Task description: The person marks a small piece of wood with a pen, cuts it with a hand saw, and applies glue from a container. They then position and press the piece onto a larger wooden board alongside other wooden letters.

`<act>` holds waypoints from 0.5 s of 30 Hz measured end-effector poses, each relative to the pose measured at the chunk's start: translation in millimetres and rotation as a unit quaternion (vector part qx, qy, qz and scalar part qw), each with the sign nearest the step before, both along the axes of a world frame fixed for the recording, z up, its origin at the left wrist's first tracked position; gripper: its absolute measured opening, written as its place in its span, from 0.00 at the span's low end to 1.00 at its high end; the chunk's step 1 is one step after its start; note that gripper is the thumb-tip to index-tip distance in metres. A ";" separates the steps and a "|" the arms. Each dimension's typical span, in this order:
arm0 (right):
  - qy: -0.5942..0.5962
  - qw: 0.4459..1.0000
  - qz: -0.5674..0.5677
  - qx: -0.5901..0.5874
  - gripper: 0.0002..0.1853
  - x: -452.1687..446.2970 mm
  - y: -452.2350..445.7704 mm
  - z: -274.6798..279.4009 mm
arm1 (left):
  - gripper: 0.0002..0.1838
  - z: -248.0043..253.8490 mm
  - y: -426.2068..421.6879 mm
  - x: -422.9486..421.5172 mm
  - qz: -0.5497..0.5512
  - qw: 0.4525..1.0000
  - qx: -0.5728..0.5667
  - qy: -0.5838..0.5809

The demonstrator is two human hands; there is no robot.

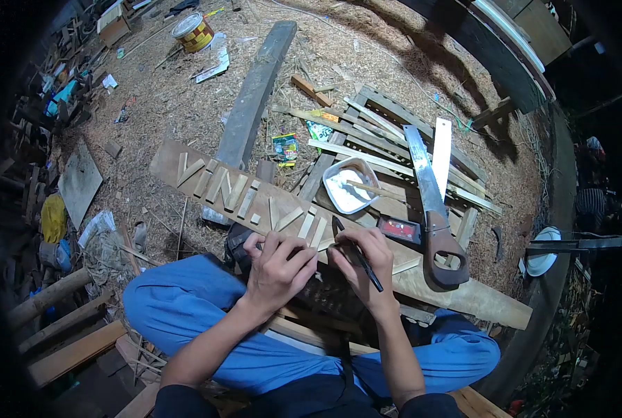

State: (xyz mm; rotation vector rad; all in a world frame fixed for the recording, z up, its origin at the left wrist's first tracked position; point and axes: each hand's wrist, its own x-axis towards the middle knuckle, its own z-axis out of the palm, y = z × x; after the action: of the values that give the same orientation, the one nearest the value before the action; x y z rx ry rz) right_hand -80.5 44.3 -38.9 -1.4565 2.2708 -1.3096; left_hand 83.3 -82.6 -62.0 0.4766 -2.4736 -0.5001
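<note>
My right hand (367,265) is closed around a black pen (371,269), which slants down across its fingers. Beside it, my left hand (280,268) has its fingers curled in over the near edge of a long wooden plank (464,296); whatever they pinch is hidden. Short wooden strips (236,191) lie in a row on the plank, some slanted against one another in letter-like shapes. The strips closest to my left hand (313,226) are just beyond its fingertips. To the right, a handsaw (429,188) rests across the plank, its brown handle (445,252) nearer me.
A white tub (346,202) of white paste holds a stick (370,188). Next to it sits a dark case with a red face (399,229). Beyond lie a slatted wooden frame (374,104), a thick beam (255,97) and a paint can (193,33) on sawdust-covered ground.
</note>
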 end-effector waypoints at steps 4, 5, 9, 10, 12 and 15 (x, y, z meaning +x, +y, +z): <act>-0.006 1.000 -0.001 0.000 0.15 -0.2 0.1 -0.7 | 0.10 2.6 0.3 -1.3 0.001 1.000 -0.004 -0.004; -0.006 1.000 -0.001 0.000 0.15 -0.5 0.0 -0.2 | 0.09 2.7 0.6 -1.8 0.003 1.000 -0.007 -0.005; -0.020 1.000 0.000 0.001 0.15 1.2 -0.2 1.9 | 0.09 1.5 0.6 -2.7 0.004 1.000 -0.008 -0.006; -0.031 1.000 0.001 0.000 0.16 1.4 -0.1 1.8 | 0.09 1.6 0.5 -2.9 0.005 1.000 -0.012 -0.004; -0.025 1.000 0.004 0.002 0.16 0.1 -0.1 1.3 | 0.09 1.4 1.2 -3.0 0.005 1.000 -0.014 -0.003; -0.017 1.000 0.007 0.003 0.16 -0.3 0.0 0.6 | 0.09 1.8 1.4 -3.6 0.008 1.000 -0.015 -0.007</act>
State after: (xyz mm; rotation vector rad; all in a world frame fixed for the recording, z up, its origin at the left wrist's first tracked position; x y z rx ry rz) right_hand -80.8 44.3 -38.4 -1.4345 2.2374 -1.3135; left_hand 79.7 -81.2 -60.2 0.4884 -2.4861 -0.4533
